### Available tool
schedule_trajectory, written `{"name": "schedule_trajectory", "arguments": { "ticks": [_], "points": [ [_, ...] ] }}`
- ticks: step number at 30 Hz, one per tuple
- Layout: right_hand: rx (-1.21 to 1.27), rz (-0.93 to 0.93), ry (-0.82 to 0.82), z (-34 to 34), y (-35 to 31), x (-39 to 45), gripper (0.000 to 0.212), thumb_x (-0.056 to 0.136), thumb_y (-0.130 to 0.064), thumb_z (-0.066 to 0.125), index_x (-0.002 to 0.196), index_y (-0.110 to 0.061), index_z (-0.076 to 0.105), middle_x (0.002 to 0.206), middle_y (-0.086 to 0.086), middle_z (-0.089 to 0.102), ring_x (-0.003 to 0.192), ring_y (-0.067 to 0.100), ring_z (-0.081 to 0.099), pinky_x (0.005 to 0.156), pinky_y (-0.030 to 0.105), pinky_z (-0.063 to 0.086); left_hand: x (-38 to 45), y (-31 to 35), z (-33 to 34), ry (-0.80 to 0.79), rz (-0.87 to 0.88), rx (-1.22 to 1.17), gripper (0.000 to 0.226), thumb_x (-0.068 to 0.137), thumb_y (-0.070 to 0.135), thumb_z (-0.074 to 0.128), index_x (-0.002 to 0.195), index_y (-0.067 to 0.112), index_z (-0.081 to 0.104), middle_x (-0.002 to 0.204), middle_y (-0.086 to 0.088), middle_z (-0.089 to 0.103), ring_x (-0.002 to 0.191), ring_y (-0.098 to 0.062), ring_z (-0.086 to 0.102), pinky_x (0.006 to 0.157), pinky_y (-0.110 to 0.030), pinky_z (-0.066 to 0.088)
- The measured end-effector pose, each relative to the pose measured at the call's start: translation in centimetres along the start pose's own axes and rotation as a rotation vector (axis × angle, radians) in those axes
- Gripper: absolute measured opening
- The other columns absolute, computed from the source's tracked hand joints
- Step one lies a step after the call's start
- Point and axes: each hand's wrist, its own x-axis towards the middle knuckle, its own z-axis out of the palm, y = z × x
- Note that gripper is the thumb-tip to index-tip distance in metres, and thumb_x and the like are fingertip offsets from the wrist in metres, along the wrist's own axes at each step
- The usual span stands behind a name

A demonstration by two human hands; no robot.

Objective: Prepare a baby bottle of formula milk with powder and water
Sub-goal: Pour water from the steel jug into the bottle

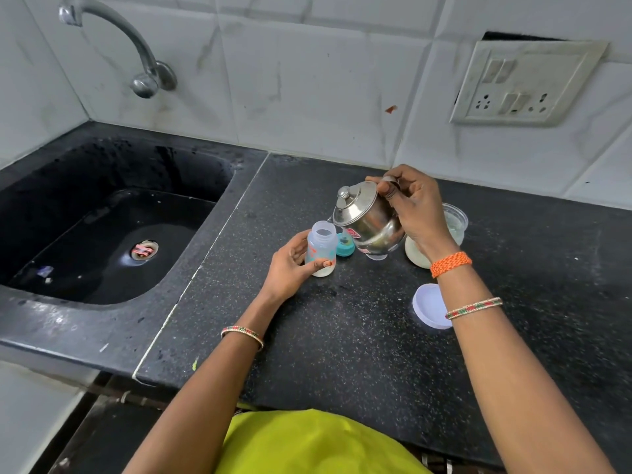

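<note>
Black speckled stone forms the surface (359, 354) across the middle and right of the frame, with a dark sink (102, 227) set into it at the left and a steel tap (136, 49) curving out of the pale tiled wall at the upper left; a grubby switch and socket plate (523, 83) sits on the wall at the upper right. Near the centre, the left hand (290, 265) curls around the side of an open baby bottle (320, 249), which stands upright on the surface with a little whitish content at its bottom. Just right of it, the right hand (413, 213) grips the handle of a small steel kettle (367, 217), lid on, held off the surface and tilted toward the bottle. Between bottle and kettle lies the teal bottle cap (344, 246). Behind the right wrist stands a clear plastic container (453, 222) holding something pale, partly hidden by the hand. A white round lid (429, 306) lies flat on the surface at the lower right of these things, beside the right forearm
</note>
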Motion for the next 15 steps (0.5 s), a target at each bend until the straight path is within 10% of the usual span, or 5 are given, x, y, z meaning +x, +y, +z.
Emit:
{"name": "schedule_trajectory", "arguments": {
  "ticks": [15],
  "points": [
    [-0.079, -0.01, -0.032, 0.0, -1.0, 0.4, 0.014, 0.087, -0.013, 0.066, 0.08, -0.024, 0.062, 0.086, -0.009, 0.073, 0.1, 0.011, 0.069, 0.087, 0.026, 0.053, 0.3, -0.5, -0.2, -0.006, -0.006, 0.009, 0.061, 0.076, 0.005, 0.076, 0.129, 0.019, 0.05, 0.126, 0.008, 0.06, 0.113, 0.007, 0.057, 0.095, -0.011, 0.044]
  ]
}}
